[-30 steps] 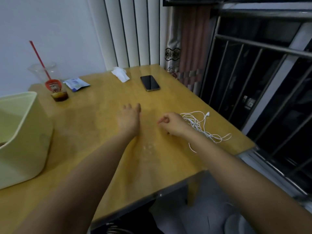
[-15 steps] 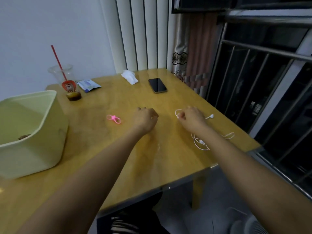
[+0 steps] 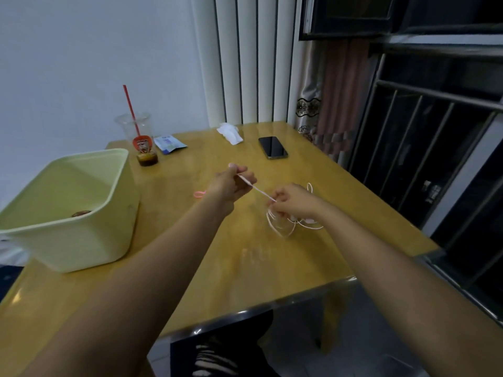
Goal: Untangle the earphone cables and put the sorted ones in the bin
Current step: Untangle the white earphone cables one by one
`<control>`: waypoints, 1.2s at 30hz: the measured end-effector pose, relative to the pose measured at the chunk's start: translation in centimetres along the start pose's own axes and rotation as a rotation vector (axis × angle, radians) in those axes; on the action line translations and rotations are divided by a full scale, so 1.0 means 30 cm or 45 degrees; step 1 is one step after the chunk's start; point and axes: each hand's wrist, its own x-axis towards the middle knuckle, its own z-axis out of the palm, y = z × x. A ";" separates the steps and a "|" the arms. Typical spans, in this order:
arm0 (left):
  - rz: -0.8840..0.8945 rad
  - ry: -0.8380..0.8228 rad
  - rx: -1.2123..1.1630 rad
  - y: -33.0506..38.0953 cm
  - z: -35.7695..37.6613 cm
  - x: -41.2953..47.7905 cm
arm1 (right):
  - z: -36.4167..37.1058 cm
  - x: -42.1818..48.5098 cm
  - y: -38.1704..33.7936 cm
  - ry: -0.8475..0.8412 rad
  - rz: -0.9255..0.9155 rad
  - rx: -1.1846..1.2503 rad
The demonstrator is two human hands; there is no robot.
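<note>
left hand (image 3: 231, 183) pinches earphone cable (image 3: 257, 189) | right hand (image 3: 295, 204) grips it too – stretched between, the loops on table (image 3: 272, 268) | risk: a hard pull tightens the knot – bin (image 3: 81, 213) waits left

Forearms (image 3: 152, 268) bare; black trousers (image 3: 245, 344), ripped at knee.

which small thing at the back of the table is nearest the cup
The blue and white packet, right beside the cup; the tissue and phone lie further right.
</note>
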 end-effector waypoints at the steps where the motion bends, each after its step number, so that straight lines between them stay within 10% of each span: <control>1: -0.012 0.045 -0.119 0.013 -0.011 0.005 | -0.011 0.004 0.014 0.095 0.039 -0.029; 6: 0.114 0.237 -0.296 0.051 -0.050 0.009 | -0.063 0.015 -0.013 0.862 -0.169 0.003; 12: 0.043 0.368 0.353 0.016 -0.151 0.002 | -0.048 -0.014 0.016 -0.009 0.149 -0.597; 22: 0.084 0.448 1.813 -0.011 -0.208 -0.077 | 0.037 -0.018 -0.039 -0.067 -0.194 -0.223; 25: 0.666 0.289 1.648 -0.025 -0.161 -0.091 | 0.062 -0.019 -0.049 -0.050 -0.231 -0.254; 29: 0.451 -0.314 1.487 -0.072 -0.079 -0.096 | 0.083 -0.017 -0.064 0.025 -0.264 -0.285; 36: 0.567 -0.068 1.960 -0.108 -0.060 -0.084 | 0.077 -0.032 0.006 0.054 -0.009 -0.476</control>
